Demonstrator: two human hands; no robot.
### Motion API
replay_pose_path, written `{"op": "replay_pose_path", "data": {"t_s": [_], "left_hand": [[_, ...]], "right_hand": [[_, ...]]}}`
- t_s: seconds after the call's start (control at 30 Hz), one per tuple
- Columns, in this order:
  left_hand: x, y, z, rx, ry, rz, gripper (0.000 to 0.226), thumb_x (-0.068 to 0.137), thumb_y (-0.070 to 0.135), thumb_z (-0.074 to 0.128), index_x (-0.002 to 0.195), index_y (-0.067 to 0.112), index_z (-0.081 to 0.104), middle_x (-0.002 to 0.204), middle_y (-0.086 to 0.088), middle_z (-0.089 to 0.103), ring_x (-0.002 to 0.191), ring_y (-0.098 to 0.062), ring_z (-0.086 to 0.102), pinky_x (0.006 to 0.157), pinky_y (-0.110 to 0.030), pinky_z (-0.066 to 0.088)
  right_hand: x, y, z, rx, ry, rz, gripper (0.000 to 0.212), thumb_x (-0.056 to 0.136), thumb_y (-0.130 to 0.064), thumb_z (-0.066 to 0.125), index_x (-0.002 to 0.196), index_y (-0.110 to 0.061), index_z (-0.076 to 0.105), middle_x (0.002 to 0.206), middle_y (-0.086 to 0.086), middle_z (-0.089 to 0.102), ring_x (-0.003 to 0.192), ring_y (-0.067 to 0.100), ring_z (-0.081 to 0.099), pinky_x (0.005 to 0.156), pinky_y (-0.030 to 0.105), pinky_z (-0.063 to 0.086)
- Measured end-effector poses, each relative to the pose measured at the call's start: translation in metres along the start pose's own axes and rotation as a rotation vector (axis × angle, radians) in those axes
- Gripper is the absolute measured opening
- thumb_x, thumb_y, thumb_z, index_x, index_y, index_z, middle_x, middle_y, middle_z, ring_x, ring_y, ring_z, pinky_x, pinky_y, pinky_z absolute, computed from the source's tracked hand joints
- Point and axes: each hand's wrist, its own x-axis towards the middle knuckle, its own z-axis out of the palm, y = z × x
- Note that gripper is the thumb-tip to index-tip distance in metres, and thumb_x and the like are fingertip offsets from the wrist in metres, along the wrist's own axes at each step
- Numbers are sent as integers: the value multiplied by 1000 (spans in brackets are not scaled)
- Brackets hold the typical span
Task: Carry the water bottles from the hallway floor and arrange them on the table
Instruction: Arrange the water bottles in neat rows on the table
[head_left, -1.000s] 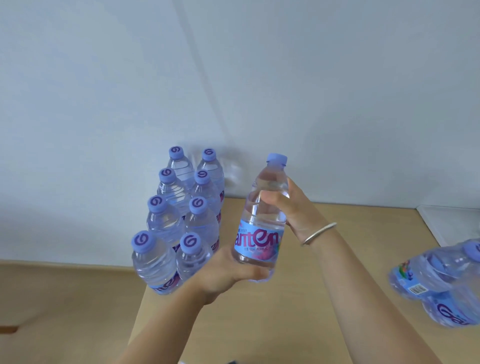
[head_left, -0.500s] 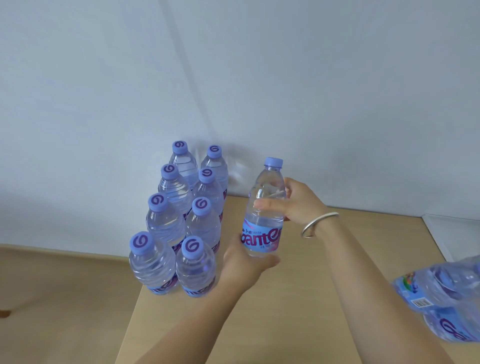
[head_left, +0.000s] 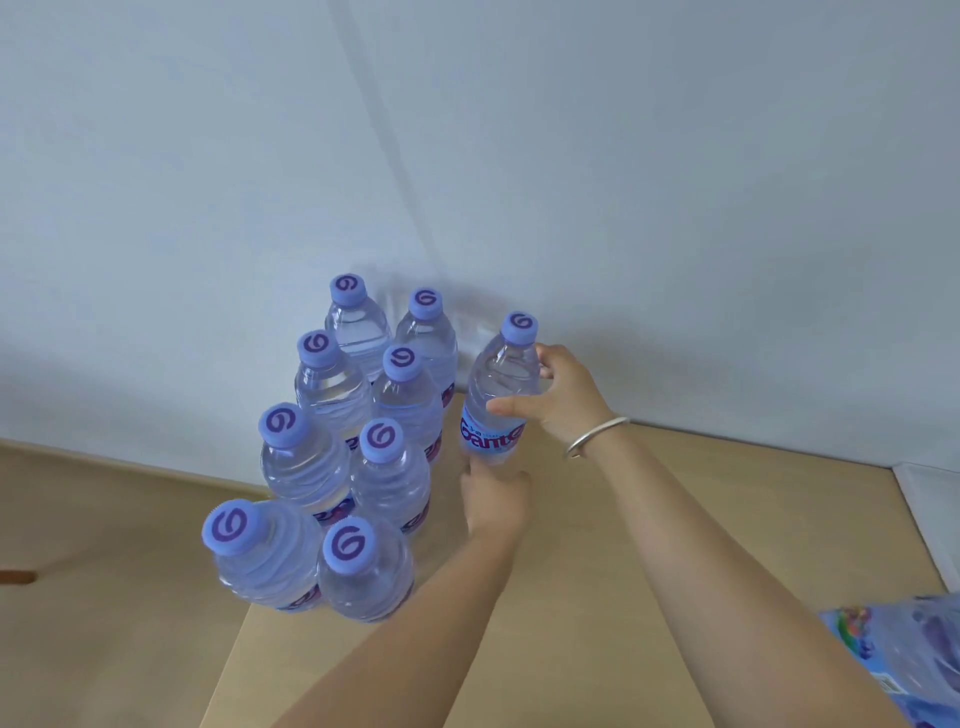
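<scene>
Water bottle (head_left: 500, 395): full, weighty, thin-walled, slick. Your right hand (head_left: 563, 397) grip wraps its shoulder; left hand (head_left: 492, 501) cups the base.

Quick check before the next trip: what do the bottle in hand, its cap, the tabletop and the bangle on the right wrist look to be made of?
Held bottle: clear thin plastic, glossy, ribbed; the water shows through it. Its cap: matte lilac plastic with a ridged edge. Tabletop: pale wood-look surface, smooth and satin; solid wood or laminate, I cannot tell. Bangle: silvery metal by its shine.
</scene>
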Motion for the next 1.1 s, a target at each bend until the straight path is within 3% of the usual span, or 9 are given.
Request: {"op": "replay_pose_path", "data": {"t_s": [0.17,0.27,0.37,0.5,0.6,0.67,0.83,0.9,1.1], "left_hand": [[21,6,7,-79,17,-22,54,87,-3,43,140,5,36,127,-20,54,116,-32,52,94,-31,41],[30,7,9,-89,22,-23,59,88,-4,43,144,10,30,128,-17,55,116,-32,53,100,-37,42],[40,6,13,-29,25,-11,49,90,-1,40,138,7,39,124,-16,58,112,-32,55,94,-35,43],[50,5,17,100,27,-2,43,90,5,41,133,5,41,121,-17,59,110,-33,56,90,-35,43],[50,2,19,182,12,22,49,93,7,42,141,4,32,133,-16,52,118,-32,52,90,-29,38],[49,2,17,218,10,32,51,94,8,42,143,5,29,138,-15,48,121,-30,50,90,-27,37],[37,5,11,336,15,85,52,91,8,46,141,7,32,137,-16,46,123,-31,48,98,-35,41],[27,2,9,408,-70,117,56,91,6,44,143,1,25,146,-18,33,131,-31,38,102,-32,33],[-17,-7,24,683,-263,206,56,89,14,47,139,-2,27,143,-18,38,124,-33,46,95,-32,38]], "right_hand": [[12,15,19,8,55,-40,55,58,-13,87,86,-44,51,91,-15,44,82,-4,50,66,-5,32],[21,21,26,19,47,-45,63,60,-15,86,102,-44,49,103,-12,40,93,4,45,78,3,33],[28,23,26,28,39,-99,66,59,-10,85,94,-49,45,99,-21,39,100,10,46,83,18,38],[31,23,27,-3,67,-143,50,56,-9,81,99,-17,57,92,-21,44,94,13,53,79,29,47],[29,28,30,43,100,-50,71,57,-15,85,115,-17,44,97,-22,44,85,-11,50,74,5,40],[26,30,30,49,115,-8,81,59,-16,86,123,-14,36,103,-16,45,89,-8,49,74,-1,36],[21,19,28,-99,67,25,80,64,-19,84,129,-8,37,126,11,42,114,24,46,99,32,40],[11,17,21,-203,6,38,87,68,-23,82,137,-9,32,134,14,35,124,28,40,103,32,34],[-85,37,-35,-118,277,158,46,79,-18,72,121,-8,55,120,8,54,108,21,54,82,16,36]]}}
